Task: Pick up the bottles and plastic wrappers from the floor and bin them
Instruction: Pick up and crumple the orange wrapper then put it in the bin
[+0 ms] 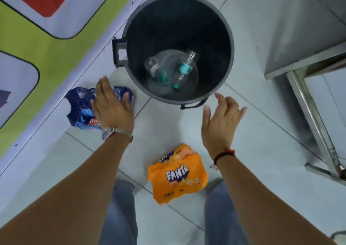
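Plastic wrappers are left on the floor: the orange wrapper [177, 173] lies nearest, between the feet, the blue wrapper [82, 108] under the spread, empty left hand [112, 104]. The right hand [221, 121] is empty too. Two clear bottles [171, 69] are seen inside the black bin [131, 26] beyond.

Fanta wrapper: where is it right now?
The Fanta wrapper lies on the floor tiles between the person's legs, bottom centre of the head view, below the bin.
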{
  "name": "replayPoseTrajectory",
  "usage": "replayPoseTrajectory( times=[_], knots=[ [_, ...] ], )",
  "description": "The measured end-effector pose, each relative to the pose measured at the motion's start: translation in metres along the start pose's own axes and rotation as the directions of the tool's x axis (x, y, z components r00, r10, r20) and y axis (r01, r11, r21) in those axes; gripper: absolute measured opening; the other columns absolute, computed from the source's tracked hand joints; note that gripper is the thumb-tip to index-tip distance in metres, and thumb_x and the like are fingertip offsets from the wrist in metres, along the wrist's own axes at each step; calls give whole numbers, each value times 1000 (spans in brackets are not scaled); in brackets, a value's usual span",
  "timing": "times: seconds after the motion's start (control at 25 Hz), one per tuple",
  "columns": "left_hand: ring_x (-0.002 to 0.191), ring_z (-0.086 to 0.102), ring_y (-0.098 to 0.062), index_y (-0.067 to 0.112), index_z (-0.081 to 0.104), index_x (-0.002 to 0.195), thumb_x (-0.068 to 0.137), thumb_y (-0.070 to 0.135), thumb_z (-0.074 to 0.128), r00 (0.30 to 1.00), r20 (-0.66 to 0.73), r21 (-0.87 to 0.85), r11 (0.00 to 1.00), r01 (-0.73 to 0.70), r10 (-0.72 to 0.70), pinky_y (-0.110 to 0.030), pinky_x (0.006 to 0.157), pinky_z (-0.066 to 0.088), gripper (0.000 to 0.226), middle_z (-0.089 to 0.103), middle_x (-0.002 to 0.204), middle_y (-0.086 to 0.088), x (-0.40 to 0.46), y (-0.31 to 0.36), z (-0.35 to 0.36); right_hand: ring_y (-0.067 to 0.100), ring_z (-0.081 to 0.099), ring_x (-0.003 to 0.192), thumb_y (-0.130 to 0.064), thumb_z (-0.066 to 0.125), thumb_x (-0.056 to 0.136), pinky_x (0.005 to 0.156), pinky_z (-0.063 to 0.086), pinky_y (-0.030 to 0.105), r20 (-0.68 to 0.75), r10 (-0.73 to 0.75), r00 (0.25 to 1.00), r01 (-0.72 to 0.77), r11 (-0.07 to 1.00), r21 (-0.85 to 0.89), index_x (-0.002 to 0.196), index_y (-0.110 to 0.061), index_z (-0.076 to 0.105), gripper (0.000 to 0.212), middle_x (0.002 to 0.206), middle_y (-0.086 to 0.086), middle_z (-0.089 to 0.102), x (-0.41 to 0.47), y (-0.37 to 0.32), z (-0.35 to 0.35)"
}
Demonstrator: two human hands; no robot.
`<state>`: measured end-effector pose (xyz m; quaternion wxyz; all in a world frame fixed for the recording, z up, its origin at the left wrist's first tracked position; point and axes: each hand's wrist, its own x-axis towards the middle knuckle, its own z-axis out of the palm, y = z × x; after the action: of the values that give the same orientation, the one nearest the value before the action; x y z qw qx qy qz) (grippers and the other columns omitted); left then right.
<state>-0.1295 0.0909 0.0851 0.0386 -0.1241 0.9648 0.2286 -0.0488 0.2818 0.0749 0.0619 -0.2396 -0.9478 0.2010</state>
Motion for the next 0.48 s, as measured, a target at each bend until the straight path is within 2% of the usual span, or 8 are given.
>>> replayPoseTrajectory(
  times=[0.04, 0.12, 0.2, 0.24, 0.32, 0.4, 0.44, 0.48],
  knots=[
    [136, 26, -35, 4, 19, 142, 93, 23, 47, 999, 39, 42, 999, 33, -35, -51, 112, 18, 59, 26, 149, -20, -15, -19, 4, 28, 38, 107, -34, 35, 91, 107, 17, 62, 42, -14, 999, 16, 999, -35, 120, -8, 47, 41, 108, 25, 57, -23, 15, 1],
    [135, 28, -36, 2, 19, 142, 91, 20, 51, 986, 159, 147, 989, 26, -50, -51, 111, 19, 63, 28, 148, -22, -54, -54, 16, 32, 47, 102, -40, 33, 90, 104, 25, 62, 237, -64, 969, 104, 982, -158, 115, -9, 48, 43, 103, 24, 59, -78, 46, 5],
    [135, 30, -37, 1, 20, 141, 87, 20, 57, 945, 328, 215, 973, -79, 4, -53, 110, 21, 68, 30, 147, -22, -91, -77, 34, 37, 59, 98, -46, 37, 83, 98, 32, 65, 496, -148, 856, 289, 932, -220, 114, -8, 51, 50, 106, 22, 63, -124, 79, 18],
    [135, 29, -37, 2, 19, 142, 86, 21, 59, 898, 439, 227, 962, -153, 40, -54, 111, 20, 71, 29, 148, -21, -110, -85, 45, 38, 62, 99, -51, 44, 78, 100, 30, 66, 626, -184, 758, 402, 888, -225, 116, -8, 51, 57, 110, 20, 64, -146, 95, 28],
    [141, 16, -34, 8, 3, 144, 88, 29, 54, 734, 671, 215, 921, -325, 102, -51, 114, 12, 78, 13, 154, -15, -146, -99, 68, 38, 61, 109, -61, 70, 57, 109, 12, 62, 807, -188, 560, 578, 787, -217, 122, -8, 47, 87, 122, 18, 63, -184, 123, 52],
    [143, -3, -29, 14, -22, 135, 92, 42, 43, 555, 822, 184, 866, -465, 123, -46, 116, -1, 83, -14, 152, -3, -174, -111, 91, 37, 55, 117, -58, 85, 31, 109, 15, 60, 870, -142, 472, 634, 741, -223, 128, -8, 49, 114, 130, 16, 58, -204, 141, 74],
    [143, -8, -28, 15, -27, 131, 91, 47, 41, 485, 867, 171, 846, -504, 114, -45, 116, -5, 85, -23, 148, 0, -187, -119, 104, 35, 51, 122, -54, 87, 31, 108, 18, 60, 886, -105, 451, 652, 717, -247, 131, -10, 47, 117, 135, 14, 54, -211, 146, 86],
    [142, -12, -27, 15, -28, 132, 89, 50, 41, 436, 894, 155, 837, -526, 108, -45, 115, -7, 89, -25, 147, 0, -198, -125, 116, 32, 45, 128, -50, 87, 38, 109, 14, 58, 896, -71, 438, 678, 681, -277, 136, -13, 39, 115, 140, 11, 48, -216, 149, 96]
  ],
)
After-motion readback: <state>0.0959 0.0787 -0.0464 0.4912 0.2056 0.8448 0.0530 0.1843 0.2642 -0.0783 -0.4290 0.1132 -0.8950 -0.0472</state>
